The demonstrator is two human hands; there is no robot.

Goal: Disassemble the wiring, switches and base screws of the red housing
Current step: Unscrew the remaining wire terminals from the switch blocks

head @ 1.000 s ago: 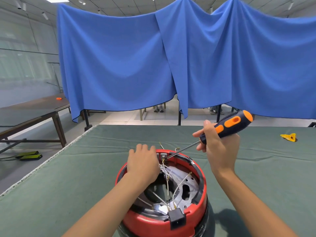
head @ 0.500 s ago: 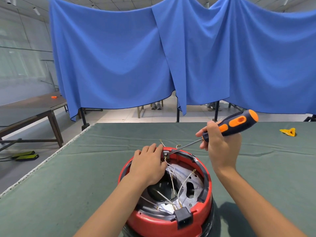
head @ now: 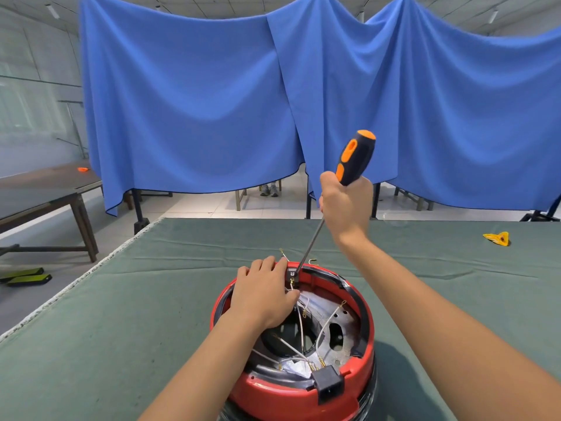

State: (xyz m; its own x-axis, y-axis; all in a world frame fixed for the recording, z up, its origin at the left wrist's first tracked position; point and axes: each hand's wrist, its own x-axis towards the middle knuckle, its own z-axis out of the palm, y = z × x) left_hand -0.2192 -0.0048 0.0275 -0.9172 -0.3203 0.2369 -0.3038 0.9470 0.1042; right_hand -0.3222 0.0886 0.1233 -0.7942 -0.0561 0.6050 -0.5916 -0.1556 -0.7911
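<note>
The red housing (head: 291, 387) sits on the green table (head: 121, 329), its black socket (head: 329, 387) at the near rim. The left hand (head: 262, 294) rests on the far-left rim, fingers loosely spread. At the far rim, the screwdriver (head: 334, 205), clamped in the right hand (head: 346, 205), has swung from nearly flat to steeply upright, its tip on the small switch (head: 292, 273), likely levering it free.

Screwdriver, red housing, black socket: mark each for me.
screwdriver (head: 353, 158), head view, on the handle above the fist.
red housing (head: 274, 401), head view, on the near outer wall.
black socket (head: 329, 384), head view, on its front face.
</note>
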